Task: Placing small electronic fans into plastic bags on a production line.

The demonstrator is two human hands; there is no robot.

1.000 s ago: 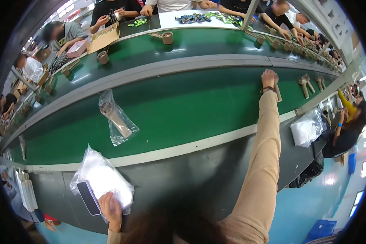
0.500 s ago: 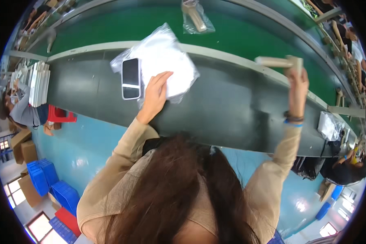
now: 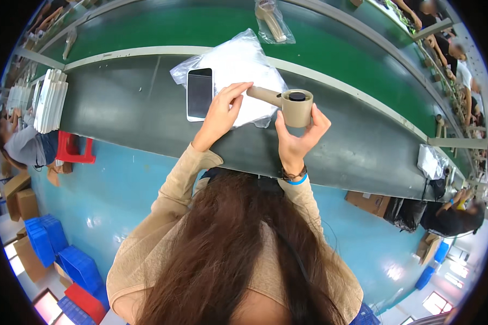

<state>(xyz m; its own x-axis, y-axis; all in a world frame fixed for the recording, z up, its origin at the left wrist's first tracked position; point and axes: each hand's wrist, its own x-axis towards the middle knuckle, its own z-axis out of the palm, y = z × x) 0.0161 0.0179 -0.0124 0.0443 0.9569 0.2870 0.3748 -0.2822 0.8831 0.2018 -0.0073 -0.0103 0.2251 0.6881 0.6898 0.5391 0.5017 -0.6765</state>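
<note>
My right hand (image 3: 300,142) holds a beige hair dryer (image 3: 296,112) by its round head, thumb and fingers on either side. A black part shows in the top of the head, and the handle points left. My left hand (image 3: 220,112) has its fingers stretched out, their tips at the handle's end; whether they touch it I cannot tell. Beneath lies a stack of clear and white plastic bags (image 3: 241,54) on the dark bench. A phone (image 3: 200,96) with a dark screen rests on the stack's left part, beside my left hand.
Beyond the bench runs a green conveyor belt (image 3: 162,40) behind a pale rail. A bagged beige dryer (image 3: 274,24) lies on it. White flat pieces (image 3: 51,100) stand at the left end, near a seated person and a red stool (image 3: 76,149). Blue crates (image 3: 84,265) stand on the floor.
My right hand has brought the hair dryer from the far right, by the belt's rail, in front of me near the bags. My left hand has stayed about the bags.
</note>
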